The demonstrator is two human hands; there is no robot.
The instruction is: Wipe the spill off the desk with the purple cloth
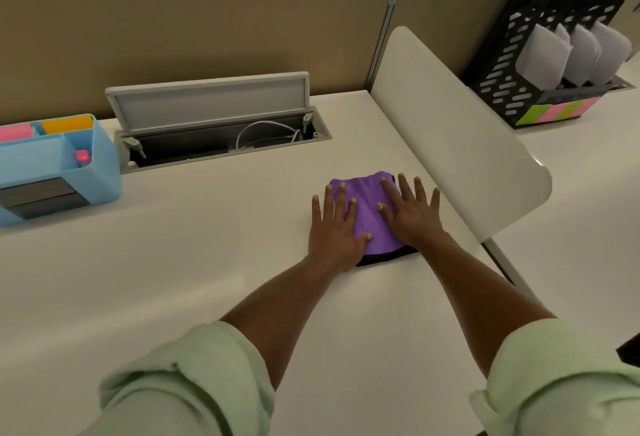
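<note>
A folded purple cloth [369,209] with a dark edge along its near side lies flat on the white desk [173,262], close to the white side divider. My left hand [337,228] rests palm-down on its left part, fingers spread. My right hand [412,210] presses flat on its right part, fingers also spread. Neither hand grips the cloth. No spill shows on the desk around the cloth; anything beneath it is hidden.
A white divider panel [450,131] rises just right of the cloth. An open cable tray [221,138] with its lid up sits behind. A blue desk organiser [59,165] stands at the far left. A black file rack [550,51] with sticky notes is on the neighbouring desk.
</note>
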